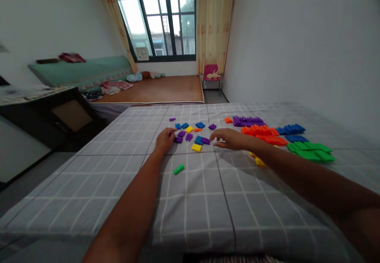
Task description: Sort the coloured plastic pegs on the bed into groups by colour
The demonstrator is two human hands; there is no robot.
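Small plastic blocks in several colours lie loosely on the cloth between my hands. My left hand (pixel 165 140) is curled, fingertips close together, beside a purple block (pixel 178 140); whatever is between them is too small to make out. Fingers apart, my right hand (pixel 228 138) hovers just right of another purple block (pixel 205 140), which touches a blue block (pixel 198 140). Yellow blocks (pixel 196 147), an orange block (pixel 197 130) and more blue and purple ones lie around. A lone green block (pixel 178 169) is nearer to me.
Under everything is a grey checked cloth (pixel 196 207). To the right, blocks lie grouped by colour: purple (pixel 247 121), orange (pixel 261 132), blue (pixel 291 129) and green (pixel 311 152). Yellow blocks (pixel 259 161) sit partly beneath my right forearm. A bed (pixel 166 90) stands beyond.
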